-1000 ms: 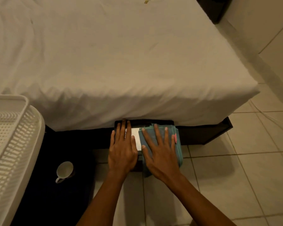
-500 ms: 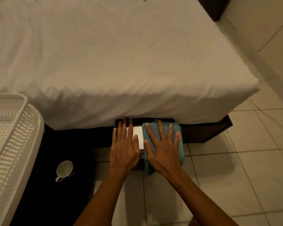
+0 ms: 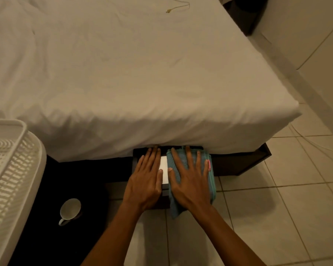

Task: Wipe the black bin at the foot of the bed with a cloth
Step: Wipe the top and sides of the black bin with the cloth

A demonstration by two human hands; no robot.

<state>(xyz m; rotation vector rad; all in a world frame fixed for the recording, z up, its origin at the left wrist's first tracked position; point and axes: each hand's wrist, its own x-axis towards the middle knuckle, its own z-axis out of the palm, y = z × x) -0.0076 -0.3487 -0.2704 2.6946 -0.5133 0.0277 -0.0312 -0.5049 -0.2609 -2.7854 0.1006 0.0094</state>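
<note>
The black bin (image 3: 136, 156) stands on the floor against the foot of the bed (image 3: 142, 83), its far edge tucked under the white sheet. A white panel (image 3: 164, 170) shows on its top between my hands. My left hand (image 3: 145, 181) lies flat on the left half of the bin's top, fingers together, holding nothing. My right hand (image 3: 190, 181) lies flat with spread fingers on a folded teal cloth (image 3: 211, 181), pressing it onto the right half of the bin. A corner of the cloth hangs over the bin's near edge.
A white perforated plastic basket (image 3: 10, 179) fills the left edge. A white mug (image 3: 69, 210) sits on a dark mat (image 3: 46, 237) at the lower left. Beige floor tiles (image 3: 277, 217) spread to the right. The dark bed frame (image 3: 254, 160) juts out at the right. A cable (image 3: 179, 6) lies on the sheet.
My right hand slid the teal cloth away from me across the bin's top, toward the bed. My left hand stayed flat on the bin's left half.
</note>
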